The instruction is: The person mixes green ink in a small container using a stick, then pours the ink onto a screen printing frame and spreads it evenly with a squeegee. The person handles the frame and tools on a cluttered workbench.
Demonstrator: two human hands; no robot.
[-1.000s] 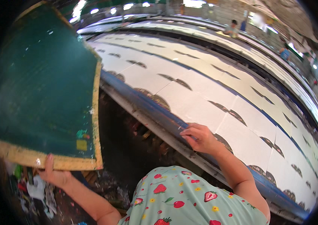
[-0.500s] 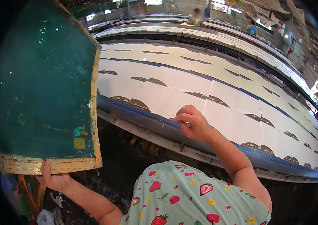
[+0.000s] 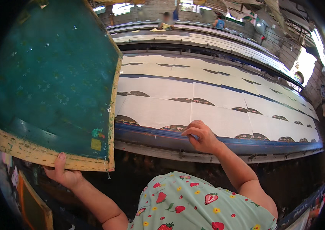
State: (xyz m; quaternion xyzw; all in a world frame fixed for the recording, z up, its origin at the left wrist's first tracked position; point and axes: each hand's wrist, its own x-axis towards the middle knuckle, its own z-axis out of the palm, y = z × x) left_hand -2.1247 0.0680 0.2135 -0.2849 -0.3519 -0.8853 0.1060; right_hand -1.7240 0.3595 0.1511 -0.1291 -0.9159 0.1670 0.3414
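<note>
At my left, a large screen-printing frame [image 3: 51, 76] with green mesh and a pale wooden border stands tilted up. My left hand [image 3: 63, 171] grips its lower border, thumb on the near face and fingers behind it. Over the near blue edge of a long table hangs my right hand [image 3: 202, 137], its fingers curled in; whether something small is in them is hidden. Beneath and beyond it lie white sheets [image 3: 220, 118] with dark, flower-patterned curved pieces [image 3: 173, 127] along their edges.
Farther off run more long tables [image 3: 224, 44] with pale sheets. Two people [image 3: 219, 23] are at the far tables. A smaller wooden frame [image 3: 34, 203] leans low at the left. A metal rail [image 3: 185, 155] runs along the near table's side.
The view has turned to the right. The screen frame has moved right with my left hand, and my right hand has shifted right along the table edge, still curled.
</note>
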